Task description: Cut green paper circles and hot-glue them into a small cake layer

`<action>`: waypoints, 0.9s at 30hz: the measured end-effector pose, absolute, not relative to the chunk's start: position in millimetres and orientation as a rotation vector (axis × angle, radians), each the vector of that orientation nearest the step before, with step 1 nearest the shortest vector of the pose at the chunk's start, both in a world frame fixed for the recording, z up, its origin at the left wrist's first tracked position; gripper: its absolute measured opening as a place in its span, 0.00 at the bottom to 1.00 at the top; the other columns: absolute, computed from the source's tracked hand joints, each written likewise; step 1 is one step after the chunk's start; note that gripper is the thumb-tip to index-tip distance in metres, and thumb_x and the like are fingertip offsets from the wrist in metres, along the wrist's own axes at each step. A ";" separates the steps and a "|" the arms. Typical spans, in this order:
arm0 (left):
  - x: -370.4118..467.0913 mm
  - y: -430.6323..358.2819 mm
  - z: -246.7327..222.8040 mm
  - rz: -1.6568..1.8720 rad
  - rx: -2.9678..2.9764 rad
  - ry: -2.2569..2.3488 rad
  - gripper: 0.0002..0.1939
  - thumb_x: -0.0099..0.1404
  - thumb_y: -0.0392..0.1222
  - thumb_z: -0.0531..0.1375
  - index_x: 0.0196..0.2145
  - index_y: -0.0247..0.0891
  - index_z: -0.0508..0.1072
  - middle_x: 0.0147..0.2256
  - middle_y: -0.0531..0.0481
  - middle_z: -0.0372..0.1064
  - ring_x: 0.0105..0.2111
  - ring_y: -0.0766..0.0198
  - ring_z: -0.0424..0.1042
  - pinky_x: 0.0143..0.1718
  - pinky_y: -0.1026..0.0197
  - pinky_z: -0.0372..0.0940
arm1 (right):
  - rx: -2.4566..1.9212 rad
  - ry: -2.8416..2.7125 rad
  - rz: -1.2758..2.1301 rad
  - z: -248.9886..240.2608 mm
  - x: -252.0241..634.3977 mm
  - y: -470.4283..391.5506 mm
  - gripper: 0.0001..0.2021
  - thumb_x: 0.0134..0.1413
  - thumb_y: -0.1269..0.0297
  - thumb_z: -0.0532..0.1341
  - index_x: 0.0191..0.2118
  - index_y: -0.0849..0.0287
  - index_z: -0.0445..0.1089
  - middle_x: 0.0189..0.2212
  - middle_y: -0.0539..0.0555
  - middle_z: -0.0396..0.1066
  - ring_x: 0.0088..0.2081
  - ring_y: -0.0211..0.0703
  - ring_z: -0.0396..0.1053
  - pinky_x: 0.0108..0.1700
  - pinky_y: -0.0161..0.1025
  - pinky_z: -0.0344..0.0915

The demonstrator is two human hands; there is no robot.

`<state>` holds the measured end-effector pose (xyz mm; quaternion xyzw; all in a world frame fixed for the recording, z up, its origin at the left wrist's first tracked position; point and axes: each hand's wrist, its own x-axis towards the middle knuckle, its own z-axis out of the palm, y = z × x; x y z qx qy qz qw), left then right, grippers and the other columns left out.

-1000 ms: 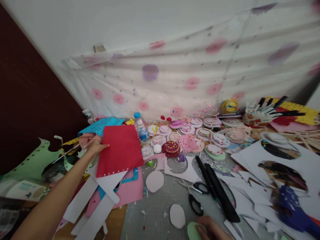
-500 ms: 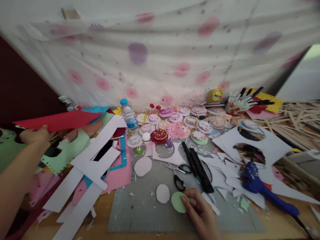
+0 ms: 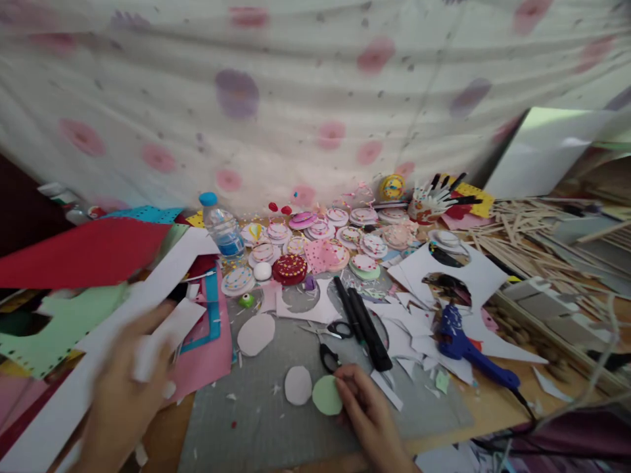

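My right hand [image 3: 365,410] pinches the edge of a pale green paper disc [image 3: 327,395] above the grey cutting mat [image 3: 246,427]. Just left of that disc lies a small white disc [image 3: 298,385], and a larger white oval [image 3: 256,334] sits farther up the mat. Black-handled scissors [image 3: 328,348] rest with their blades apart, close above my right hand. My left hand [image 3: 125,387], smeared by motion, is over the white paper strips [image 3: 185,322] on the left; whether its fingers grip a strip cannot be made out. Red sheet [image 3: 89,253] lies on the pile beyond it.
Decorated layered discs [image 3: 290,269] crowd the back, beside a water bottle [image 3: 224,230]. Black pens or cutters [image 3: 367,328] lie on the mat. White offcuts, a blue glue gun [image 3: 468,355] with its cord, and wooden sticks [image 3: 537,243] fill the right side.
My left hand has let go of the red sheet, which now lies lower on the pile, and has come right to the white strips. My right hand still holds the green disc. The view has turned right.
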<state>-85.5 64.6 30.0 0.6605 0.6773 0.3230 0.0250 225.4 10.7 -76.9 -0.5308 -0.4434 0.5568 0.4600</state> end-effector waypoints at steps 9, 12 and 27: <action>25.6 -3.0 -51.7 0.367 2.524 1.233 0.26 0.69 0.35 0.52 0.64 0.41 0.56 0.63 0.47 0.58 0.63 0.55 0.57 0.62 0.45 0.59 | -1.351 -1.222 1.212 -66.0 229.5 13.8 0.10 0.61 0.55 0.58 0.38 0.56 0.65 0.24 0.47 0.66 0.19 0.34 0.63 0.18 0.30 0.61; 19.0 -14.0 -52.6 0.488 2.369 1.362 0.25 0.70 0.35 0.52 0.64 0.39 0.55 0.64 0.43 0.56 0.63 0.57 0.56 0.61 0.49 0.59 | -1.344 -1.303 1.232 -68.2 218.8 15.0 0.07 0.60 0.59 0.59 0.39 0.55 0.64 0.26 0.48 0.67 0.22 0.36 0.65 0.21 0.31 0.62; 18.6 -25.6 -45.8 0.555 2.468 1.278 0.18 0.67 0.31 0.55 0.54 0.34 0.69 0.55 0.49 0.69 0.58 0.53 0.60 0.59 0.47 0.52 | -1.271 -1.798 1.021 -65.5 212.4 20.3 0.06 0.61 0.74 0.55 0.37 0.57 0.67 0.33 0.52 0.66 0.33 0.40 0.66 0.32 0.35 0.63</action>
